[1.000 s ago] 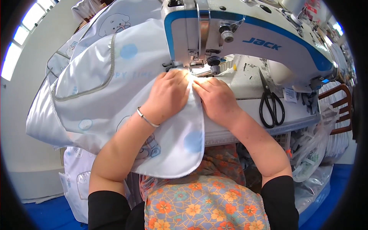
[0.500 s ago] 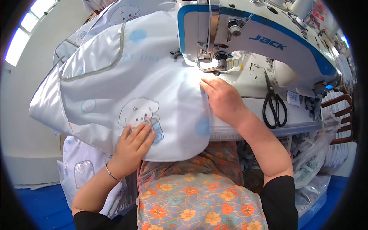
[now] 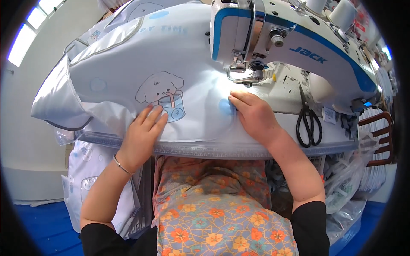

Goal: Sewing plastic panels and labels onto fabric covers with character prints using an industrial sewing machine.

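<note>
A pale blue padded fabric piece (image 3: pixel 141 72) with a cartoon dog print and grey piping lies spread over the sewing table. My left hand (image 3: pixel 143 132) presses flat on its near edge, just below the dog print, fingers apart. My right hand (image 3: pixel 252 115) rests flat on the fabric in front of the presser foot (image 3: pixel 247 77) of the white and blue sewing machine (image 3: pixel 299 42), fingertips near a blue dot on the cloth. Neither hand grips anything.
Black scissors (image 3: pixel 308 121) lie on the machine bed right of my right hand. A clear plastic strip runs along the table's front edge (image 3: pixel 213 149). More printed fabric hangs at lower left (image 3: pixel 85 179); plastic bags and a wooden chair (image 3: pixel 380 136) stand at right.
My left hand left the needle area, slid down the fabric's left side and now presses near the dog print. The fabric was shifted and spread out. My right hand stayed before the presser foot.
</note>
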### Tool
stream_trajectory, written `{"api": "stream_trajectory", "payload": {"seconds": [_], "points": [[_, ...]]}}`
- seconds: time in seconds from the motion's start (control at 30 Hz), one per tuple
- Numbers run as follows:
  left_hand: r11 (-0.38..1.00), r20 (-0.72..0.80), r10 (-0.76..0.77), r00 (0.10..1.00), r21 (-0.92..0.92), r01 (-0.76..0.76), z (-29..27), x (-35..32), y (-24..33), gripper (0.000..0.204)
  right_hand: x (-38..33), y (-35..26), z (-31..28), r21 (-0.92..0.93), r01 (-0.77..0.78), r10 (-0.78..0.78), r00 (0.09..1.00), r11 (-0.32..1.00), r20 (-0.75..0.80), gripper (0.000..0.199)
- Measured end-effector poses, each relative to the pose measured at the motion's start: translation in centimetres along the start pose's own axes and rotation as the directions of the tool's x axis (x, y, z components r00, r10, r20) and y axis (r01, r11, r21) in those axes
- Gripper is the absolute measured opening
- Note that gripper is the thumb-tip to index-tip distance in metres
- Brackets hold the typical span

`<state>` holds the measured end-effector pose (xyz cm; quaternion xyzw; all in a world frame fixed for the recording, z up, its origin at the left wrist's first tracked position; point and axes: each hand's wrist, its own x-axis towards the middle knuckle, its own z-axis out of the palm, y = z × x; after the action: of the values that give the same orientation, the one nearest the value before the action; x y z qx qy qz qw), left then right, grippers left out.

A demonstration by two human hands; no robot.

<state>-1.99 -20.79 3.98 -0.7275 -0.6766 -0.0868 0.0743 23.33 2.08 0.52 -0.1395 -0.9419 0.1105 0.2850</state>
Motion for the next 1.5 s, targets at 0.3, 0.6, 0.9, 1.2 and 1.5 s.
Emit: {"api": "stream_trajectory", "payload": {"seconds": [0.3, 0.6, 0.9, 1.2, 1.5], "points": [[0.968, 0.021, -0.026, 0.999, 0.252, 0.02, 0.0, 3.3, -2.8, 0.045, 0.6, -0.3, 0.1, 0.006, -0.029, 0.029, 0.999, 1.0, 0.015, 0.031], [0.846, 0.207, -0.08, 0.975, 0.531, -0.044, -0.9, 2.6, 0.7, 0.048, 1.3, -0.9, 0.7, -0.001, -0.061, 0.061, 0.998, 0.998, 0.035, 0.036], [0.91, 0.35, 0.165, 0.922, 0.307, -0.279, -3.6, 1.2, 10.0, 0.036, 1.2, -0.7, 0.8, -0.013, -0.049, 0.049, 0.999, 0.999, 0.02, 0.042], [0.968, 0.215, 0.18, 0.96, -0.211, -0.135, -1.6, 6.4, 11.5, 0.01, 0.8, -1.1, 0.2, 0.008, -0.036, 0.036, 0.999, 0.999, 0.01, 0.043], [0.956, 0.187, 0.095, 0.978, -0.29, -0.037, 0.4, 11.8, 9.1, 0.01, 0.7, -1.7, -1.9, 0.193, 0.093, -0.095, 0.995, 0.977, 0.002, 0.026]]}}
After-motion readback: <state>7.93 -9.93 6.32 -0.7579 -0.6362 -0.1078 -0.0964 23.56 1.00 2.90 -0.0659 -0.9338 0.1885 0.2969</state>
